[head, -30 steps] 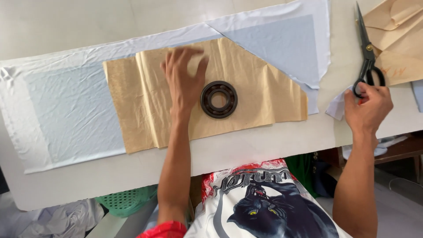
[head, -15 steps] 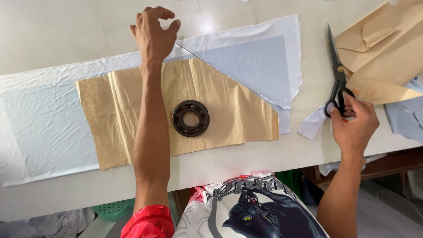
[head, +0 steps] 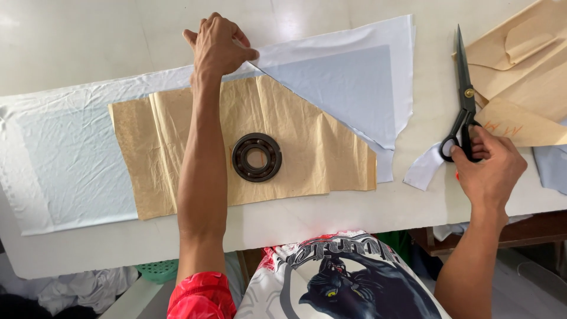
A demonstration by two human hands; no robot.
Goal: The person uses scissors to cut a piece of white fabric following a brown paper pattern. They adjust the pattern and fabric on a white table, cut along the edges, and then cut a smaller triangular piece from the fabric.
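While I watched through the head camera, the left hand (head: pixel 220 47) was pinching the far edge of the white fabric (head: pixel 354 82), fingers closed on it near the top corner of the tan paper pattern (head: pixel 177 153). The right hand (head: pixel 487 171) had its fingers closed through the handles of the black scissors (head: pixel 463 100), which lay flat on the desk (head: pixel 71 35) with the blades pointing away from the person.

As far as I could judge, the cutting was partly done: the fabric's right side already followed the pattern's slanted edge closely, and a loose white scrap (head: pixel 422 171) lay just beside the scissors. To the left the fabric reached well past the pattern, so that part looked uncut. A dark metal bearing ring (head: pixel 256 156) sat on the middle of the pattern as a weight.

The desk was pale and smooth. More tan pattern pieces (head: pixel 520 71) were stacked at its far right corner. Below the near edge I could see a green basket (head: pixel 159 270) and crumpled cloth (head: pixel 77 289) on the floor.
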